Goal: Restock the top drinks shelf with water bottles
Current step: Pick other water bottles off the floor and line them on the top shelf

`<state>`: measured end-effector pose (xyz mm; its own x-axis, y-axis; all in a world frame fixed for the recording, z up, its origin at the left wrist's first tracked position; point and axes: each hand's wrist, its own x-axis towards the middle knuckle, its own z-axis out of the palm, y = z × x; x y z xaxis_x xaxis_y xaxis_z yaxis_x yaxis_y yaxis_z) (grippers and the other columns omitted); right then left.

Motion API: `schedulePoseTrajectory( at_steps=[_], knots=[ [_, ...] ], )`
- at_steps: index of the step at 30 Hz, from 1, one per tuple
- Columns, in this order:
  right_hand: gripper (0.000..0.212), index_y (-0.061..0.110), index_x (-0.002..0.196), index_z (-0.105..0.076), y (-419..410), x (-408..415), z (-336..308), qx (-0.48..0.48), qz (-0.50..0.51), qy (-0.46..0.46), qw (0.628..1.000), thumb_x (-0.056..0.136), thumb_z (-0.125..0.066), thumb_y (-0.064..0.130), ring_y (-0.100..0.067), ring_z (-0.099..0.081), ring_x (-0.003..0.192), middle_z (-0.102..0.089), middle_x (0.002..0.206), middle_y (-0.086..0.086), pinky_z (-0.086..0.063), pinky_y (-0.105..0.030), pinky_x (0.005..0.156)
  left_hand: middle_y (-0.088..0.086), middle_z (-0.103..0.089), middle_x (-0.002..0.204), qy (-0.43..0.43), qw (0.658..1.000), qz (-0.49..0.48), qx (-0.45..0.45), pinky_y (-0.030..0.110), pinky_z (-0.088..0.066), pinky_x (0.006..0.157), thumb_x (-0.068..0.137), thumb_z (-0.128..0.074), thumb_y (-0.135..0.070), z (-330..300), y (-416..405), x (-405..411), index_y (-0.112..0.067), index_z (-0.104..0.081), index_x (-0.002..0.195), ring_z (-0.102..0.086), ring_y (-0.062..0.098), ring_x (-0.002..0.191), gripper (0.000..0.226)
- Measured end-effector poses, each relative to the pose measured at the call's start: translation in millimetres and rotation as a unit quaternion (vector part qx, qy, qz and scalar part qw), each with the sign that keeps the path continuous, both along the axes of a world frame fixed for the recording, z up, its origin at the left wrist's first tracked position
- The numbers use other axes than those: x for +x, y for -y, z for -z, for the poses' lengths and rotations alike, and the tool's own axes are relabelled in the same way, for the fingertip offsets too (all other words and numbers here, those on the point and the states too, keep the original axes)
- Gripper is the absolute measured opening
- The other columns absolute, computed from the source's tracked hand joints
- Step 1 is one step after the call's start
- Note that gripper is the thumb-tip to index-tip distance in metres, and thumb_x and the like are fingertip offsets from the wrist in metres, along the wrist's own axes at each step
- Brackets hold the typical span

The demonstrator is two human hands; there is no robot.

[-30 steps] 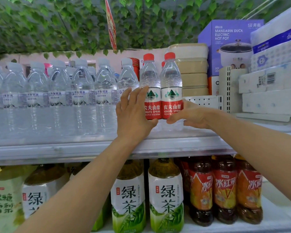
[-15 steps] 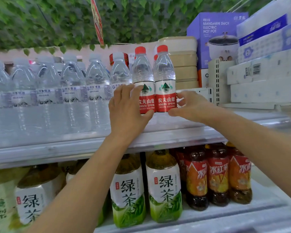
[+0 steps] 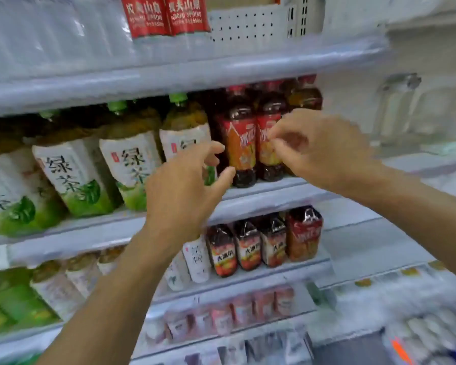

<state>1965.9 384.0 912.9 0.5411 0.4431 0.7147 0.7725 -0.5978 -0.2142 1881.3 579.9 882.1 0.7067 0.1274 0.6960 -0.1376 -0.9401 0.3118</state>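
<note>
both hands (image 3: 248, 164) empty, fingers loosely curled, below red "nongfu spring" water bottles (image 3: 166, 15), before 绿茶 bottles (image 3: 132, 164)

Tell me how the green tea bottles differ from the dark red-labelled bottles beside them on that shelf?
The green tea bottles carry white and green labels and green caps; the iced tea bottles wear red-orange labels and hold darker liquid. The green tea bottles look broader and fill the left of the shelf; the iced tea bottles look slimmer, standing to their right. Both stand upright on one shelf.

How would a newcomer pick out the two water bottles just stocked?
Find the top shelf at the frame's upper edge. Near its middle, left of the perforated white divider, stand two red-labelled water bottles. The neighbours to their left are clear bottles without red labels.
</note>
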Motion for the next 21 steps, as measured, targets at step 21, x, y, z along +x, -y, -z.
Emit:
schedulePoseTrajectory(
  at_steps=[21],
  knots=[
    [0.009, 0.024, 0.085, -0.062, 106, -66, 529, -0.257, -0.007, -0.6, 0.758, 0.091, -0.056, 0.021, -0.025, -0.056, 0.079, -0.061, 0.076, 0.002, -0.048, -0.032, 0.074, -0.008, -0.069, 0.08, -0.538, 0.711, -0.107, -0.44, 0.018, -0.049, 0.077, 0.086, -0.074, -0.029, 517, 121, -104, -0.028, -0.068, 0.092, -0.066, 0.013, 0.079, 0.009]
  ],
)
